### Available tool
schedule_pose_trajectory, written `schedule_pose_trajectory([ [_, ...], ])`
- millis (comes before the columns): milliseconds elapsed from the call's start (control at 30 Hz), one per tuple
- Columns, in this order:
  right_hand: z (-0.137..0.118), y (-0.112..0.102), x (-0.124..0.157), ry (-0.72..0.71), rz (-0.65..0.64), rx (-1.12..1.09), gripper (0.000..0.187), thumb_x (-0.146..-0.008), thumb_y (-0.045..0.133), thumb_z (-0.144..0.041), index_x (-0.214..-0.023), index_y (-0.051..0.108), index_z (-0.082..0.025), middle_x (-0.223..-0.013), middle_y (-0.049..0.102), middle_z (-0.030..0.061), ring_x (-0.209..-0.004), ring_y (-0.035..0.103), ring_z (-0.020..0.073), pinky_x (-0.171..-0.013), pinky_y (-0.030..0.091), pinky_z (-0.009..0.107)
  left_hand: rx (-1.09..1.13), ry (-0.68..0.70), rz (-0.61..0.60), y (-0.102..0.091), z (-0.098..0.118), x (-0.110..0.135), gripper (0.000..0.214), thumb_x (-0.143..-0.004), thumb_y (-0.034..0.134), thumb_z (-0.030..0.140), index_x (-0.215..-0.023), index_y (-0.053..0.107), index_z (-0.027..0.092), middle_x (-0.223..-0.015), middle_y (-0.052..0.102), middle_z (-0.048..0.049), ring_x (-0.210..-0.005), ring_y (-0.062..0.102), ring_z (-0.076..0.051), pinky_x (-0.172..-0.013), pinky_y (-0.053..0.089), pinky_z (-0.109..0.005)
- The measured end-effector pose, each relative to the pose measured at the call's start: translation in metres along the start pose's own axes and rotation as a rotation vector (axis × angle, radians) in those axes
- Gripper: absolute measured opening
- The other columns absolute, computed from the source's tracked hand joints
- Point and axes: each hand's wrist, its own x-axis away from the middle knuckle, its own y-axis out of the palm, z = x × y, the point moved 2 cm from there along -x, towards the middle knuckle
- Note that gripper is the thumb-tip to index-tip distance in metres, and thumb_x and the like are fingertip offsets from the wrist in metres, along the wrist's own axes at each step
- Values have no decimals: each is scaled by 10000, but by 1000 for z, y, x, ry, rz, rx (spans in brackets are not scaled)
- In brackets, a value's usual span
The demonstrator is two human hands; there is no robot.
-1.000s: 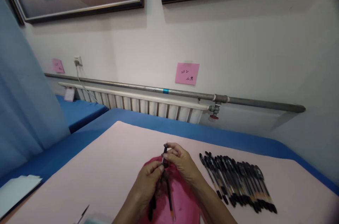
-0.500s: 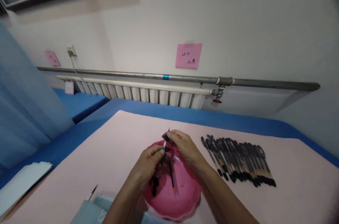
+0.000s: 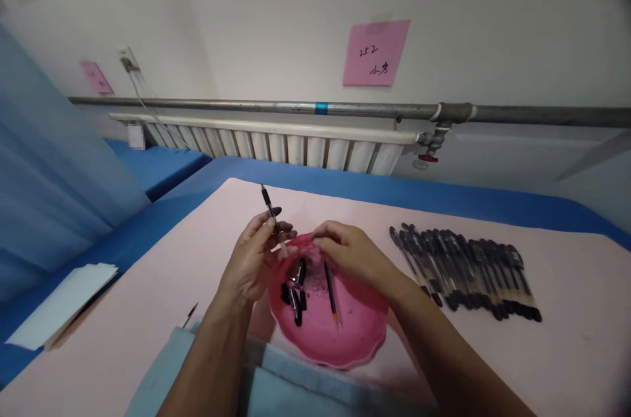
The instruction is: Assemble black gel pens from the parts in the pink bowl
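My left hand is closed around a pen, which stands tip upward above the left edge of a pink bowl. A small dark piece, perhaps a cap, shows beside the pen at my fingers. At the bowl's far rim, my right hand has its thumb and fingers drawn together; whatever they pinch is hidden. Inside the bowl lie several black pen caps and a slim pen barrel with a dark ink refill.
Many black-capped pens lie in a row on the pink table cover at right. White papers are at left, near a blue curtain. A pen tip pokes out by blue-green cloth. Behind stands a radiator.
My hands have moved apart. The left has gone left with the pen, now clear of the right hand; the right has dropped to the bowl's far rim. The camera view has tilted down.
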Motion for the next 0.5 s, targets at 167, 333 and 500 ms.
schedule_pose_trajectory([
  [167, 14, 14, 6, -19, -282, 131, 198, -629, 531, -71, -631, 659, -222, -566, 608, -41, -519, 509, 118, -500, 356, 236, 63, 5, 95, -8, 2, -6, 188, -795, 579, 197, -979, 541, 180, -832, 653, -52, -777, 658, -182, -655, 534, -308],
  [333, 17, 15, 6, -144, -310, 251, 284, -615, 507, -12, -619, 665, -248, -570, 626, -53, -517, 510, 116, -488, 330, 231, 79, 18, 134, -10, 1, -7, 168, -786, 587, 173, -950, 548, 172, -818, 666, -62, -780, 668, -196, -724, 517, -353],
  [500, 9, 31, 12, -240, -326, 247, 261, -702, 519, -63, -728, 691, -257, -701, 684, -33, -604, 563, 135, -557, 376, 248, 66, 5, 152, -9, 1, -7, 150, -796, 575, 174, -944, 552, 162, -784, 662, -56, -766, 663, -188, -719, 506, -337],
])
